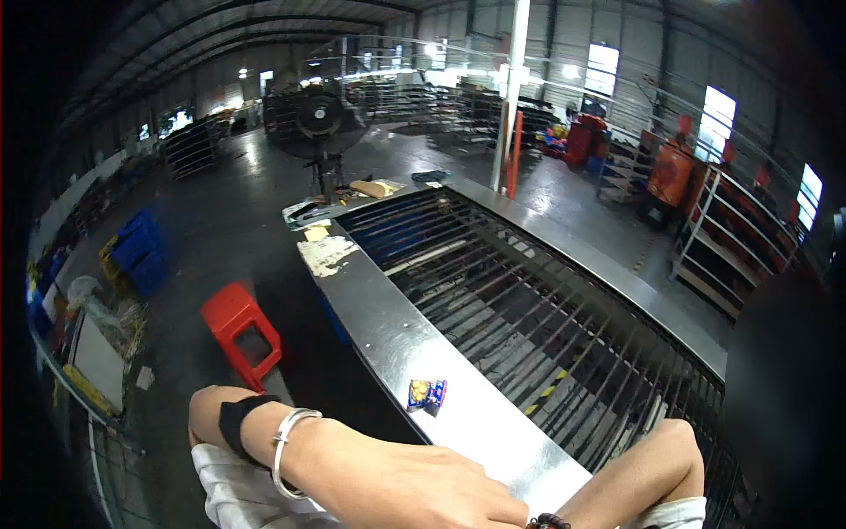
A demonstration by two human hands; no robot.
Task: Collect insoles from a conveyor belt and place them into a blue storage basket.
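Left hand (423, 485): back upward, silver bangle (284, 451) at wrist, over the steel ledge's (401, 333) near end; fingertips cut off, grip cannot be told. Right hand: below the frame, grip cannot be told; right forearm (639, 476) bent inward. Snack packet (427, 395), blue: lying on the ledge. Metal bars (529, 304): right of ledge. Stool (231, 304), red: left of ledge. Fan (319, 115), black: beyond ledge's far end.

Blue pkt (427, 394) on mtl ledge (401, 331)

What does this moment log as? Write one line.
left hand: grip hidden | right hand: out of frame | blue packet: on metal rim, beyond left hand | red stool: left of rim
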